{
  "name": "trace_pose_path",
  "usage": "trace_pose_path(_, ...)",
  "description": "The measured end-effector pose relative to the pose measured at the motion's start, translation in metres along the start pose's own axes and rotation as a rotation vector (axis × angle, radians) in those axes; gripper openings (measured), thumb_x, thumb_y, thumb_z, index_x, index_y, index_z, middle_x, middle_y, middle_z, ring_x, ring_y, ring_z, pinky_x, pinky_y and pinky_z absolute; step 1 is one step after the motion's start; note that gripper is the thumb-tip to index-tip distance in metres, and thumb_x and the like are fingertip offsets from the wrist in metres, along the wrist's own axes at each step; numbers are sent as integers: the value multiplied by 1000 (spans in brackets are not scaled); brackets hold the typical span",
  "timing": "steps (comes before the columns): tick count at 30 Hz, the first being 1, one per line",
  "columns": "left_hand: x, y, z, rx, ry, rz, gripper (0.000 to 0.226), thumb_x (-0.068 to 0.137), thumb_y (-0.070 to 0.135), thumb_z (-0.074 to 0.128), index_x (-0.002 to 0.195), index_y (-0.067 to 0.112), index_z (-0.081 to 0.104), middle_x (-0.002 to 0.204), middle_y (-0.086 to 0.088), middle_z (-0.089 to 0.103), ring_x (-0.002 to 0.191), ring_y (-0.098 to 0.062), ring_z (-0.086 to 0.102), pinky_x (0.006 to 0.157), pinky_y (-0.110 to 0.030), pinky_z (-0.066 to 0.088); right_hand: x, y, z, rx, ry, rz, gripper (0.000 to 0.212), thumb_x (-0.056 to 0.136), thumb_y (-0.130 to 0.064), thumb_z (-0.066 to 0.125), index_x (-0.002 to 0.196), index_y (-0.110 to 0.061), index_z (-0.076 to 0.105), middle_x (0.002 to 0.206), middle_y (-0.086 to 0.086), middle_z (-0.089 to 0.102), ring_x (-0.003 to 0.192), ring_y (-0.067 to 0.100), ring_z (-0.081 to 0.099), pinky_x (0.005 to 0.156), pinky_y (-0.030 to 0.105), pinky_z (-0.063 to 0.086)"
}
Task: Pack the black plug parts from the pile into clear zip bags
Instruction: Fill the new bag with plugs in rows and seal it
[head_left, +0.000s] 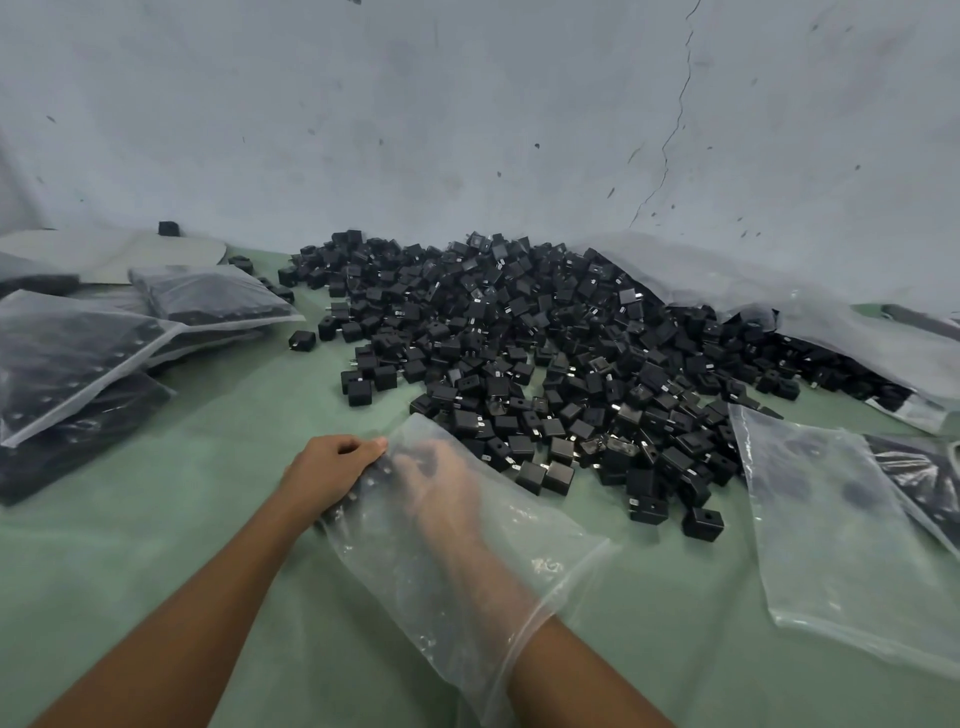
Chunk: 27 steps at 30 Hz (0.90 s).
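In the head view, the left hand (332, 467) is pinching the clear plastic zip bag (545, 561) with curled fingers while the right hand (441, 488) is reaching inside, fingers too blurred to judge; filling seems underway, calling for another scoop from the blocky black plug parts (545, 353) heaped just beyond them.

Loose pile of small black cube-shaped plastic plug parts (545, 353), far centre, some with metal prongs showing. Clear soft-plastic zip bag (524, 551), crumpled, lying just in front of the pile: my left hand (327, 467) grips its edge and my right hand (441, 493) is inside it (blurred through the film). Second clear zip bag (831, 530) lies flat at right. Filled clear bags (67, 353) are stacked at left.
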<state>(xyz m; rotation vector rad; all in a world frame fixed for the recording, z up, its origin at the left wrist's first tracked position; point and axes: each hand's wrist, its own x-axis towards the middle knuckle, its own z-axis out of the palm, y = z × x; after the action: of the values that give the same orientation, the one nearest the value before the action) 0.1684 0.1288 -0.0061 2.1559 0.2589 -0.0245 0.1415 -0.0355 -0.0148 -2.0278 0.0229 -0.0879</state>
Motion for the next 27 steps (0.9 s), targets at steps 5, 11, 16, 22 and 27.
trace_pose_path(5,2,-1,1,-20,1,2,35,90,64,60,75,37,76,50,10,62,38,-8,55,52,-26,47,-4,4,-6,-30,-34,-13,28,96,-36,56,121,-22,60,101,-8,62,91,12,57,83,26,46)
trace_pose_path(11,1,0,0,-15,3,-13,36,89,64,62,75,34,77,47,4,60,35,-14,54,40,-26,44,-5,-1,-4,-20,2,-7,27,96,-35,56,119,-21,62,107,-2,66,91,9,54,87,29,48)
trace_pose_path(16,0,0,0,-16,5,-25,40,89,64,63,75,29,76,44,3,57,33,-15,51,39,-25,42,-5,-2,-5,-29,-5,-18,29,97,-31,57,123,-20,63,116,0,67,95,7,54,91,26,45)
trace_pose_path(22,-1,2,0,5,3,-30,45,90,63,62,77,21,75,44,6,57,33,-11,52,44,-25,44,-6,-5,-7,-74,-66,-25,32,100,-28,52,129,-20,61,121,3,66,112,21,60,95,29,44)
trace_pose_path(27,-1,3,-1,21,3,-40,47,89,66,62,78,21,75,45,6,58,34,-10,54,45,-27,47,-4,-6,-7,-154,-95,-29,33,101,-23,48,130,-21,61,121,7,66,111,26,60,92,32,45)
